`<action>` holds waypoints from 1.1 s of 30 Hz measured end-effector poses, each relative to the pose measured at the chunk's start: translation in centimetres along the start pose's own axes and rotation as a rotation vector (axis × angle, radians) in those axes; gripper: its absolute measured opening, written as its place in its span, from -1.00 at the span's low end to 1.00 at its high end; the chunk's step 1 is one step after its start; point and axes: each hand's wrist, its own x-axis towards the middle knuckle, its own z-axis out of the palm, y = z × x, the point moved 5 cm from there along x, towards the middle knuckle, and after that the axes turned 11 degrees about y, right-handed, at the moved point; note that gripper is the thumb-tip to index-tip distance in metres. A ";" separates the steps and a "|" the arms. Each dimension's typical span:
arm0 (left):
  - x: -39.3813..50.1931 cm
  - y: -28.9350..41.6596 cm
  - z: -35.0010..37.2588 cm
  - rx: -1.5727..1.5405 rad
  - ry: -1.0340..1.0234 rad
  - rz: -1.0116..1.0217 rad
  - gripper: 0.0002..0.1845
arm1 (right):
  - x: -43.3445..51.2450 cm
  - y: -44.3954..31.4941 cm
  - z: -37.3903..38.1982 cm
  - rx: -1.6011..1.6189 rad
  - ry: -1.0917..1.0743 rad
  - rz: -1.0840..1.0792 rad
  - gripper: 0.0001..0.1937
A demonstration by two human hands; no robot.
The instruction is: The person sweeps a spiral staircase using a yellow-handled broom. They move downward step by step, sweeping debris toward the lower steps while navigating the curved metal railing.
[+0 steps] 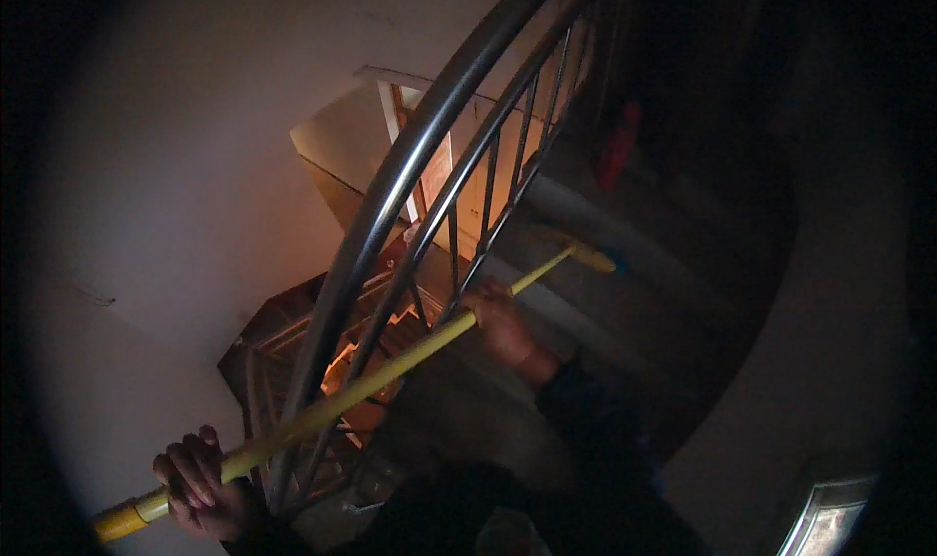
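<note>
A long yellow pole [395,369] runs slantwise from the lower left up to the right, crossing in front of the stair railing. My left hand [201,483] is closed around it near its lower-left end. Farther along, beside the railing's lower bars, my right hand [505,329] grips the same pole. Its far end meets a yellowish head [591,257] with a blue-green part at its tip, low over the dim stair steps. Whether this is a broom or a brush head is too dark to tell.
A metal railing [410,157] with a thick handrail curves along the steps [564,300]. Beyond it lie a lower flight and a lit doorway [432,168]. A red object [618,146] stands on the darker steps. A window [831,519] shows at lower right.
</note>
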 end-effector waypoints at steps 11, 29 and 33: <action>-5.2 -8.9 2.5 3.005 -0.530 1.937 -0.85 | 2.6 8.1 -0.7 0.011 0.086 0.183 -0.91; -4.5 -10.8 3.7 0.946 -0.334 0.107 -0.84 | -0.6 10.4 2.6 0.068 0.099 0.183 -0.88; -6.0 -14.6 4.3 0.587 -0.217 -0.151 -0.86 | -2.4 10.7 5.3 0.132 0.256 0.198 -0.86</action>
